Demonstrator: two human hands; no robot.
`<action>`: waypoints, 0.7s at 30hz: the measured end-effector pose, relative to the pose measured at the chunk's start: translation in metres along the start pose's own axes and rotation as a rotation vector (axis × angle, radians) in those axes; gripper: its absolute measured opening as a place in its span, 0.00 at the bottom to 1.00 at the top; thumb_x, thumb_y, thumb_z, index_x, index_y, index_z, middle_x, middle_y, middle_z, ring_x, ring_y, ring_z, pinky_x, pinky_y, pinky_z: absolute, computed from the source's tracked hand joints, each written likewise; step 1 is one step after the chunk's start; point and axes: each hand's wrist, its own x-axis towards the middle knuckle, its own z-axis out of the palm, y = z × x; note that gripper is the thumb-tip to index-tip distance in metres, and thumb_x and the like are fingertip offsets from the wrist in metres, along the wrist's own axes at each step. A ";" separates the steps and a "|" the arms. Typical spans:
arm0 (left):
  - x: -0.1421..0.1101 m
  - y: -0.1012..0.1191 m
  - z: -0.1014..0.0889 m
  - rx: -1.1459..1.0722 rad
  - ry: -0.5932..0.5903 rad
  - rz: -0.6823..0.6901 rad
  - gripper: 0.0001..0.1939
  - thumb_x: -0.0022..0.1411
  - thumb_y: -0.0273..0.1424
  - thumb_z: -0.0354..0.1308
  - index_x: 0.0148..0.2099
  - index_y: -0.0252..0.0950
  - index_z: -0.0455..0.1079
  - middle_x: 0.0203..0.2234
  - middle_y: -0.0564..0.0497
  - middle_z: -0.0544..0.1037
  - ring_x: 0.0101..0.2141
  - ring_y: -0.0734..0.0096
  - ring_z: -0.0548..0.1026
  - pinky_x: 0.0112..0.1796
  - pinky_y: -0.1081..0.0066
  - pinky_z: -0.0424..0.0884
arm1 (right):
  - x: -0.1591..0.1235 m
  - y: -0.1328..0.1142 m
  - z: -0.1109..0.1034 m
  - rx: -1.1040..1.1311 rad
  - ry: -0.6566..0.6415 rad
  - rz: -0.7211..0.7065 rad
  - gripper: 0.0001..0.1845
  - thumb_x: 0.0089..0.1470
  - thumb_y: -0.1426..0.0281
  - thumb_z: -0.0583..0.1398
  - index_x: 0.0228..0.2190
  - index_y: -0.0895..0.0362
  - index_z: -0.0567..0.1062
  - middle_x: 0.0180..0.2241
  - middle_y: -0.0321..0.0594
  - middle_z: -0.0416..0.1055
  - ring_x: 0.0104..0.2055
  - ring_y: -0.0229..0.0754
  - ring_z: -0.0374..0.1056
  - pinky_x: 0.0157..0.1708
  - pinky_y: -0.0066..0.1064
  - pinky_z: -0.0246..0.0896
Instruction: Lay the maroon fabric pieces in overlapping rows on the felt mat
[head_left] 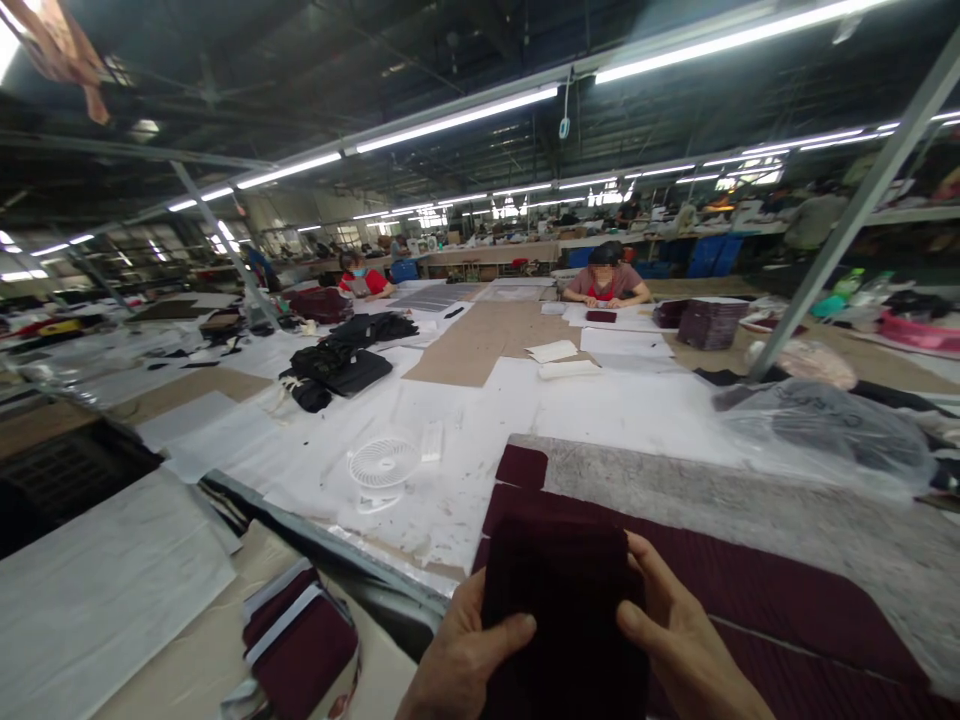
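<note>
A dark maroon piece of fabric (562, 620), perhaps a stack of several layers, is raised in front of me over the table edge. My left hand (469, 645) grips its left side, thumb on the near face. On the right side my right hand (679, 630) pinches it the same way. Behind it, large maroon fabric panels (780, 580) lie flat on a grey mottled sheet (675, 487). A small maroon piece (522, 467) rests at that sheet's far left corner.
A white fan (382, 464) lies on the white-covered table (465, 430). Bundled maroon pieces (304, 645) sit at lower left. Black garments (337, 365) and a clear plastic bag (832, 430) lie farther off. Two people (606, 280) work across the table; a metal post (847, 230) rises at right.
</note>
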 end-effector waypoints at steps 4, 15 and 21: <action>0.003 0.000 0.006 -0.057 0.081 0.049 0.17 0.47 0.27 0.66 0.42 0.37 0.75 0.36 0.47 0.82 0.39 0.59 0.78 0.44 0.62 0.70 | -0.003 0.006 0.004 0.017 -0.008 0.014 0.24 0.40 0.58 0.69 0.40 0.51 0.76 0.46 0.43 0.76 0.50 0.52 0.69 0.44 0.38 0.67; 0.007 0.010 0.003 -0.136 0.034 0.176 0.20 0.54 0.36 0.62 0.49 0.37 0.73 0.43 0.45 0.80 0.51 0.54 0.72 0.55 0.57 0.61 | -0.005 0.003 0.003 -0.117 -0.004 0.168 0.19 0.48 0.58 0.65 0.43 0.48 0.78 0.38 0.38 0.80 0.38 0.52 0.75 0.39 0.39 0.72; 0.008 0.035 0.005 -0.103 0.035 0.083 0.18 0.62 0.37 0.53 0.49 0.32 0.73 0.43 0.42 0.79 0.49 0.54 0.72 0.53 0.59 0.63 | -0.004 0.002 -0.001 -0.225 -0.094 0.101 0.19 0.49 0.61 0.64 0.45 0.48 0.77 0.49 0.37 0.74 0.53 0.55 0.66 0.54 0.42 0.60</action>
